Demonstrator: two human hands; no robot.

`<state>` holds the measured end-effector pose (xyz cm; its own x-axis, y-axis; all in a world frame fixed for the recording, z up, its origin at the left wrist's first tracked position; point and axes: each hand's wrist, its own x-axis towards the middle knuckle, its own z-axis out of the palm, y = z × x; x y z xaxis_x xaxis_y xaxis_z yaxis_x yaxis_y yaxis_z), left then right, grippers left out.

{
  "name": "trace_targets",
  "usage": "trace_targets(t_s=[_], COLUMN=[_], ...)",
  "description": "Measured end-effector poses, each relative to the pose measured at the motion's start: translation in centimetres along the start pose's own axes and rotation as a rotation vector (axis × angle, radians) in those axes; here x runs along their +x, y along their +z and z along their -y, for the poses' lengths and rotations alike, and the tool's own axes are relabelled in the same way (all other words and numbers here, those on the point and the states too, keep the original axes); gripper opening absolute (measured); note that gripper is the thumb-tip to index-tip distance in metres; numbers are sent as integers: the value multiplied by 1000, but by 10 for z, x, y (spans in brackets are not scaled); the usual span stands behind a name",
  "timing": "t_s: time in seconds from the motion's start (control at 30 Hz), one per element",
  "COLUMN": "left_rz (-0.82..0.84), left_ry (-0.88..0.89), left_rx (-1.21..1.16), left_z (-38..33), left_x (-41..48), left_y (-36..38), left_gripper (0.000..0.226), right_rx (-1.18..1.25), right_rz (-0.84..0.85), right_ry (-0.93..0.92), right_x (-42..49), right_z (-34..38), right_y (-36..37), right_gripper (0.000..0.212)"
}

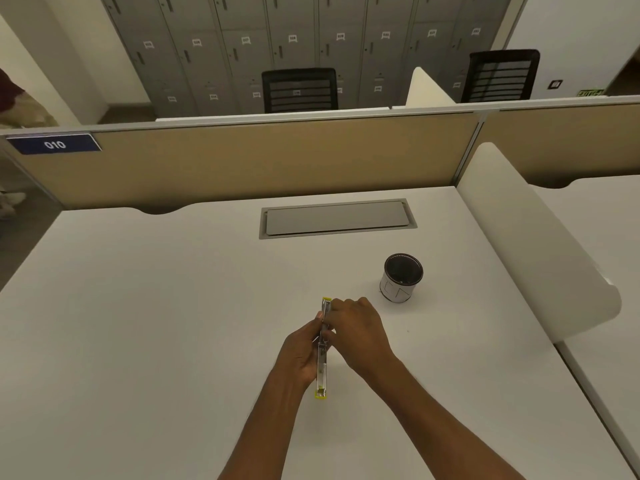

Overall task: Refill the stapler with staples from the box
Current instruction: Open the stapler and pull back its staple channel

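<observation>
Behind the beige partition (242, 161) I see grey lockers (277, 39) with small number stickers, too blurred for me to read, and two black chairs. On the left end of the partition a blue plate (53, 144) shows "010", which looks mirrored to me. At the far right a green sign seems to say "EXIT", but I am not sure.

On my white desk (138, 323), the stapler (322, 348) is held a little above the middle of the near half, its long axis pointing away from me, yellow tips at both ends. It appears opened out flat, so the metal channel faces up for loading; I think this is why it is held in this way. My left hand (299, 355) is wrapped around its body from the left and steadies it. My right hand (356, 332) has the fingers curled over the far half, pinching or pressing something there; if a staple strip is between them, I cannot tell.

A small cup (401, 277) stands near the right edge of the desk, with thin drawn lines on its side. The staple box I cannot find.
</observation>
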<state>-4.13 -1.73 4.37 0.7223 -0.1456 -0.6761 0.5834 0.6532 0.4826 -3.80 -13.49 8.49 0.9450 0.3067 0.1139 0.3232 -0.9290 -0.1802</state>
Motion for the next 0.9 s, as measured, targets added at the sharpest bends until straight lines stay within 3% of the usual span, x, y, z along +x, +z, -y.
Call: trace_targets(t_s=[0.33,0.47,0.9], left_rz=[-73,-101,-122], left_ry=[25,22,9], left_rx=[50,68,110], left_z=[8,10,11], left_x=[-1,0,11], left_y=[4,3,-7], left_gripper=[21,19,28], right_rx=[-74,-43,340], right_rz=[96,162,9], right_ry=[44,61,201], right_x=[-4,-6,-18], right_z=[2,-1,-5], right_y=[8,14,10], right_gripper=[33,20,6])
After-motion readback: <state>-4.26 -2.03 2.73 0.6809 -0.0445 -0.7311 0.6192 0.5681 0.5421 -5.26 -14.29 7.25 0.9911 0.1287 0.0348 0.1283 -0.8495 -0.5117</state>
